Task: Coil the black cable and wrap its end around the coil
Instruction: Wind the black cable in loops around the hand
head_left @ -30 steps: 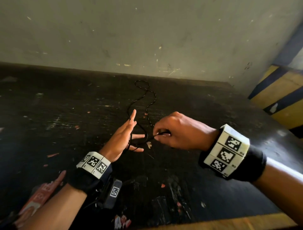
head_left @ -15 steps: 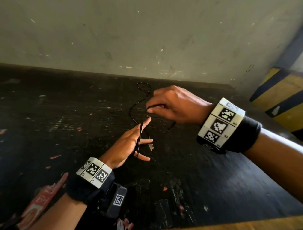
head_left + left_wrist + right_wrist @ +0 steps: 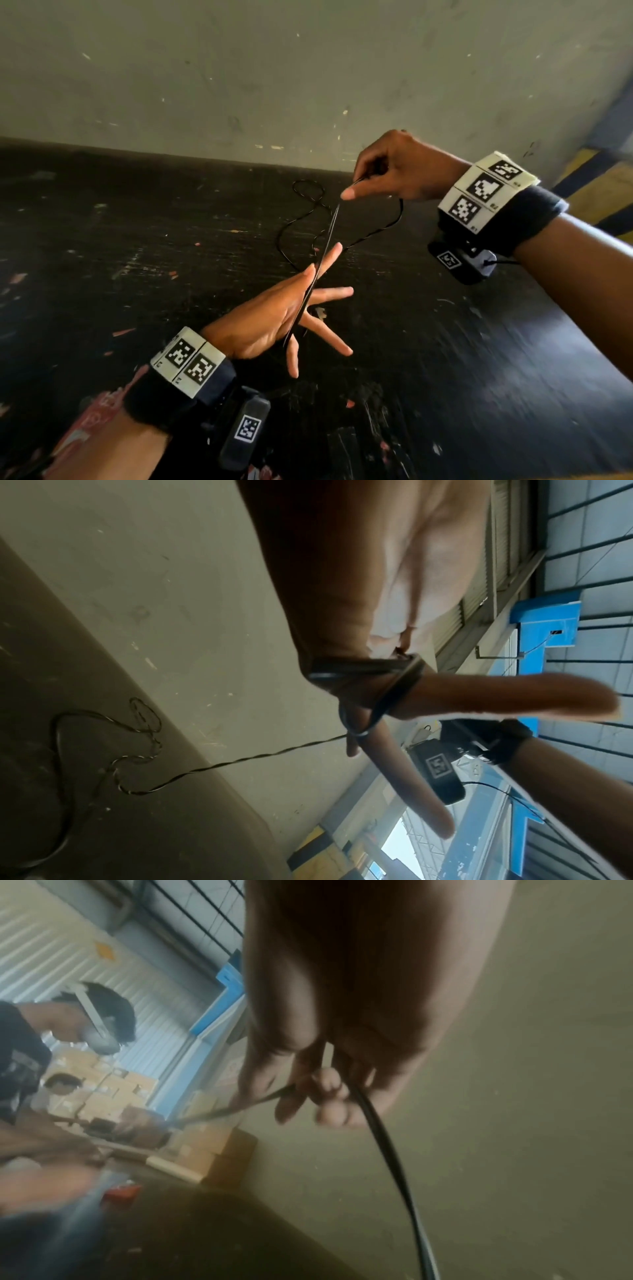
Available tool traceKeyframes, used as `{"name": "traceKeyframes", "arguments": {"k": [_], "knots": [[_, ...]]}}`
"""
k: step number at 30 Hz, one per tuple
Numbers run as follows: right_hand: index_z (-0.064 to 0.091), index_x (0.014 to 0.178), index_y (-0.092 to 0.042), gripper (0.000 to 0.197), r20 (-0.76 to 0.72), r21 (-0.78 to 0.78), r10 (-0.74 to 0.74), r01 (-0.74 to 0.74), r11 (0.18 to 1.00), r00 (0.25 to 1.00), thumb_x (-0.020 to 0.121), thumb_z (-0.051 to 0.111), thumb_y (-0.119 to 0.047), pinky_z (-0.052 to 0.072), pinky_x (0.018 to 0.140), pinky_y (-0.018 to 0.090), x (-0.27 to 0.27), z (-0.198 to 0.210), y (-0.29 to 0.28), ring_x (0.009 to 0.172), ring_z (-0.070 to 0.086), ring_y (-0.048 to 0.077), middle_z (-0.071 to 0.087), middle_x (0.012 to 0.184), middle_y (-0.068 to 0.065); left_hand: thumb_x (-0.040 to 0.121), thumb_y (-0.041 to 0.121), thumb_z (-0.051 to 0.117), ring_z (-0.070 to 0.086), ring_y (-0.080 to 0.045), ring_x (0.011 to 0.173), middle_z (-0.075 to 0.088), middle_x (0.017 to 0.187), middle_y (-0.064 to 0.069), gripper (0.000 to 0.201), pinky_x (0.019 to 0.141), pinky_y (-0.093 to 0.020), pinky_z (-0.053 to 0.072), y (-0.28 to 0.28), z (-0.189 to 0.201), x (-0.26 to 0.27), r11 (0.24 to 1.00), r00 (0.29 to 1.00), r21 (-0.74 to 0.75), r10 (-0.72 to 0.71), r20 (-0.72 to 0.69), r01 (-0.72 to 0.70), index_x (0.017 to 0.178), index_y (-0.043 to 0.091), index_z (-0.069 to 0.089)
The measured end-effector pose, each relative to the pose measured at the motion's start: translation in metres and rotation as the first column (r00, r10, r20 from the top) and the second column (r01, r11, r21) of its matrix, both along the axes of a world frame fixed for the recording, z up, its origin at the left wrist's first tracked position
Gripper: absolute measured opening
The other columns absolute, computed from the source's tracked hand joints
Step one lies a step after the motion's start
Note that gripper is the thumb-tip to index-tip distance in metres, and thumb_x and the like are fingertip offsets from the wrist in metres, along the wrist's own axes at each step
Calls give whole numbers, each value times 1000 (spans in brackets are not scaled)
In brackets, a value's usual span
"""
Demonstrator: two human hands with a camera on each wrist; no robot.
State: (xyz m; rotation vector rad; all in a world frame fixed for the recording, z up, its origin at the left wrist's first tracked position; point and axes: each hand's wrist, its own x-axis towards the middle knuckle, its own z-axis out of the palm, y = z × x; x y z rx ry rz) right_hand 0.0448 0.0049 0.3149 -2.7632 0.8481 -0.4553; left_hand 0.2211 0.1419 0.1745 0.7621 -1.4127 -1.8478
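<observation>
A thin black cable (image 3: 324, 241) runs taut from my left hand (image 3: 274, 318) up to my right hand (image 3: 354, 188). The left hand hovers over the table, open, fingers spread, and a few turns of cable (image 3: 363, 669) loop round the base of its fingers. Up and to the right, the raised right hand pinches the cable (image 3: 377, 1123) between thumb and fingertips (image 3: 325, 1093). From that hand the slack hangs down to the table, where the rest lies in loose bends (image 3: 305, 192) near the wall.
The black, scuffed table (image 3: 137, 257) ends at a pale wall (image 3: 308, 85) behind. A yellow and black striped barrier (image 3: 599, 185) stands at the right. Red paper scraps (image 3: 82, 431) lie near my left forearm. Cardboard boxes (image 3: 113, 1093) and a person show in the right wrist view.
My right hand has risen up and to the right, away from the left hand, drawing the cable taut. The left hand stayed spread, with the cable now across its fingers.
</observation>
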Motion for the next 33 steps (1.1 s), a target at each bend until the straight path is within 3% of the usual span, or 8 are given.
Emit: {"name": "traceKeyframes", "arguments": {"k": [5, 9, 14, 18, 22, 25, 27, 33], "knots": [[66, 69, -8, 37, 57, -65, -70, 74, 995, 996, 80, 66, -44, 36, 45, 12, -1, -23, -11, 44, 45, 7, 55, 54, -3, 90, 56, 20, 66, -42, 102, 47, 147, -4, 46, 40, -32, 57, 3, 16, 3, 996, 982, 23, -83, -167, 88, 134, 67, 21], [66, 69, -6, 36, 88, -26, -55, 57, 998, 995, 92, 56, -31, 38, 47, 13, 6, -74, -5, 45, 50, 7, 56, 54, -1, 89, 57, 21, 70, -37, 94, 50, 144, -10, 46, 47, -38, 60, -10, 38, 6, 998, 950, -36, 38, -309, -51, 135, 64, 24], [64, 103, -8, 20, 52, 355, -57, 35, 934, 997, 97, 49, -20, 44, 43, 12, 22, -117, 42, 42, 55, -3, 59, 62, -4, 86, 60, 25, 67, -38, 103, 38, 152, -10, 54, 53, -40, 61, -40, 55, 14, 940, 912, -93, 289, -290, -327, 139, 62, 14], [35, 141, -24, 47, -24, 511, 10, 3, 860, 1000, 96, 50, -20, 57, 61, 26, 28, -123, 65, 56, 63, 10, 65, 72, 1, 93, 57, 19, 68, -35, 103, 29, 156, -9, 48, 62, -43, 60, -54, 50, 18, 886, 878, -118, 413, -241, -448, 139, 63, 7], [31, 144, -25, 56, -109, 543, 67, 3, 840, 992, 94, 54, -16, 55, 75, 24, 28, -115, 72, 75, 68, 11, 69, 81, 0, 94, 56, 19, 69, -31, 102, 20, 159, -10, 46, 65, -46, 61, -60, 40, 18, 868, 866, -118, 454, -209, -483, 138, 64, 6], [32, 143, -28, 56, -171, 551, 89, 20, 834, 981, 93, 55, -18, 44, 60, 10, 30, -110, 73, 59, 59, -7, 69, 79, -5, 96, 55, 18, 68, -32, 104, 19, 159, -11, 47, 67, -45, 61, -59, 36, 17, 866, 851, -85, 459, -254, -492, 139, 63, 4], [32, 143, -27, 56, -194, 566, 100, 28, 824, 976, 93, 55, -17, 43, 62, 13, 32, -111, 76, 56, 58, -9, 69, 77, -4, 95, 55, 19, 67, -32, 105, 20, 159, -12, 47, 66, -44, 61, -58, 33, 17, 871, 847, -49, 460, -266, -488, 140, 62, 5], [58, 116, -12, 24, -344, 494, 118, 73, 866, 932, 92, 54, -16, 51, 60, 19, 27, -87, 81, 58, 66, 11, 71, 75, 6, 88, 61, 20, 56, -31, 121, 22, 154, 4, 45, 77, -43, 55, -53, 15, 19, 818, 822, -361, 535, 195, -448, 131, 70, 9]]}}
